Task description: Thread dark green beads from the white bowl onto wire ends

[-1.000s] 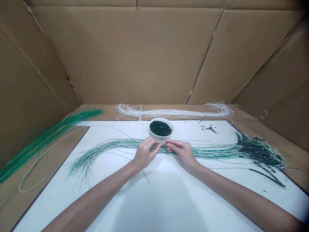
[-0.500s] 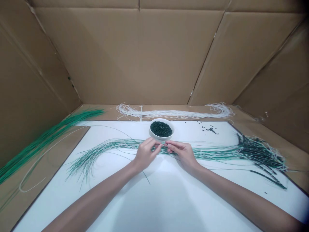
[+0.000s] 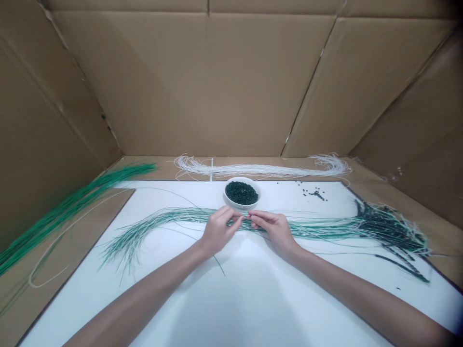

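Just in front of a white bowl (image 3: 226, 200) filled with small dark green beads (image 3: 241, 193), my two hands meet almost tip to tip. My left hand (image 3: 219, 230) is closed in a pinch on what looks like the end of a thin wire. Thumb and forefinger of my right hand (image 3: 275, 230) are pressed together opposite it; what they hold is too small to make out. Beneath both hands a long bundle of green and white wires (image 3: 321, 227) lies across the white board. Dark beads are strung along its right-hand ends (image 3: 392, 226).
Loose dark beads (image 3: 315, 194) lie scattered at the back right of the white board (image 3: 231, 299). Behind the bowl stretches a bundle of white wires (image 3: 253, 170). Green wires (image 3: 72, 205) lie at the left. Cardboard walls (image 3: 202, 86) enclose the back and sides.
Both hands stay nearly in place. Only the fingertips have shifted slightly, and the light strand between them shows less now.
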`<control>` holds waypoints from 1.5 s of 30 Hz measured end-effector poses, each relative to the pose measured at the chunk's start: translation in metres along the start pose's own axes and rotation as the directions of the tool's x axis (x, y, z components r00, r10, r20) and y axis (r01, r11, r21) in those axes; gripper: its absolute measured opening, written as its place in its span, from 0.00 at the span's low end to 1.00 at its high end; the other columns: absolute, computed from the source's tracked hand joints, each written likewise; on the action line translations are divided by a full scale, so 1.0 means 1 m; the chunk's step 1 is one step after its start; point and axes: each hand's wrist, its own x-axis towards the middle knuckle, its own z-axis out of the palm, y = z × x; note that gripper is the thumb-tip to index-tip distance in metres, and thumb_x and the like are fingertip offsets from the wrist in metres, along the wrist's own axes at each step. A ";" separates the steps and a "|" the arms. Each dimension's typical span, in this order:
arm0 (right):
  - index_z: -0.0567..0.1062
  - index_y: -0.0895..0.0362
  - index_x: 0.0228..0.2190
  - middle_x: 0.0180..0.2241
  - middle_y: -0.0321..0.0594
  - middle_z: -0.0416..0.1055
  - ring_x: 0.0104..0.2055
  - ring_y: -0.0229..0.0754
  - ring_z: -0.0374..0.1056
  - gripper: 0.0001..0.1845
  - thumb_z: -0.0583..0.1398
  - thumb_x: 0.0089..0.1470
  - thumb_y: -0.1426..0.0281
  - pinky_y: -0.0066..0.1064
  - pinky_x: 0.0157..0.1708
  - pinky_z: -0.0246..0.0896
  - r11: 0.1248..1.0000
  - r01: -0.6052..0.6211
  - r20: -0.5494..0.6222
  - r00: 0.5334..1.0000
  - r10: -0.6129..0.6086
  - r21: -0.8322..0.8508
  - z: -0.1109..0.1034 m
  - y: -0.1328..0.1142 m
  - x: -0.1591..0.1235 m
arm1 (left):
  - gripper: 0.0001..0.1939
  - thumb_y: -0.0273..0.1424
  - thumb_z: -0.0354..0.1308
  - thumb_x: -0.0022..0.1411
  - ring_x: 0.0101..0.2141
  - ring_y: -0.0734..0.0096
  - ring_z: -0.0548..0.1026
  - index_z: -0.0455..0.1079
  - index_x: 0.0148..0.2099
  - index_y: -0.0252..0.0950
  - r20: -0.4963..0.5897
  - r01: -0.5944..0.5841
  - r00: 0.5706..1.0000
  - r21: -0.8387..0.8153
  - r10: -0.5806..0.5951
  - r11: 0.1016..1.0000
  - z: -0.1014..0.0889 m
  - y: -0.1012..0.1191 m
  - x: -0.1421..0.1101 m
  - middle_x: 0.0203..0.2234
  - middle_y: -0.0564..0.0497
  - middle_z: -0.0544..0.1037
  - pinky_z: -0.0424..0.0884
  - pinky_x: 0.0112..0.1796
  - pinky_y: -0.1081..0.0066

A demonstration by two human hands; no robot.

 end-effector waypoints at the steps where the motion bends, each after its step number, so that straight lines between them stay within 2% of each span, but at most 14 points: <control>1: 0.78 0.58 0.26 0.21 0.39 0.72 0.23 0.35 0.63 0.13 0.66 0.33 0.66 0.29 0.28 0.60 1.000 -0.001 -0.001 1.000 0.001 0.002 0.000 0.000 0.000 | 0.08 0.30 0.49 0.58 0.28 0.75 0.68 0.68 0.32 0.34 0.001 -0.003 1.000 0.001 0.003 1.000 0.000 0.000 0.000 0.24 0.51 0.70 0.64 0.32 0.75; 9: 0.78 0.59 0.25 0.18 0.37 0.70 0.21 0.34 0.61 0.13 0.65 0.34 0.64 0.29 0.26 0.58 0.999 -0.006 0.028 1.000 0.007 -0.051 -0.002 0.003 0.002 | 0.09 0.30 0.48 0.59 0.28 0.74 0.69 0.68 0.33 0.34 0.017 -0.094 0.995 0.016 0.094 0.995 0.001 -0.001 -0.001 0.25 0.50 0.72 0.64 0.31 0.74; 18: 0.77 0.60 0.25 0.22 0.39 0.71 0.21 0.32 0.60 0.13 0.64 0.37 0.63 0.27 0.24 0.57 1.000 -0.004 0.102 0.995 0.005 -0.016 -0.003 0.005 0.003 | 0.08 0.29 0.49 0.58 0.29 0.73 0.69 0.68 0.32 0.34 -0.016 -0.086 0.996 -0.001 0.086 0.996 0.001 -0.001 -0.001 0.25 0.49 0.71 0.65 0.32 0.74; 26: 0.76 0.60 0.24 0.22 0.38 0.71 0.21 0.31 0.59 0.11 0.64 0.37 0.64 0.26 0.24 0.56 1.000 0.001 0.088 0.996 -0.001 0.001 -0.002 0.003 0.002 | 0.06 0.26 0.52 0.56 0.30 0.73 0.70 0.71 0.34 0.34 -0.065 -0.172 0.983 -0.005 0.172 0.985 0.003 -0.002 0.000 0.28 0.49 0.74 0.67 0.34 0.74; 45: 0.76 0.60 0.25 0.23 0.39 0.71 0.21 0.32 0.60 0.12 0.64 0.38 0.64 0.26 0.23 0.57 1.000 0.021 0.091 0.996 -0.021 0.006 -0.002 0.004 0.001 | 0.07 0.26 0.53 0.56 0.30 0.74 0.71 0.72 0.35 0.34 -0.047 -0.184 0.982 0.005 0.184 0.983 0.003 -0.003 0.000 0.29 0.50 0.76 0.67 0.34 0.74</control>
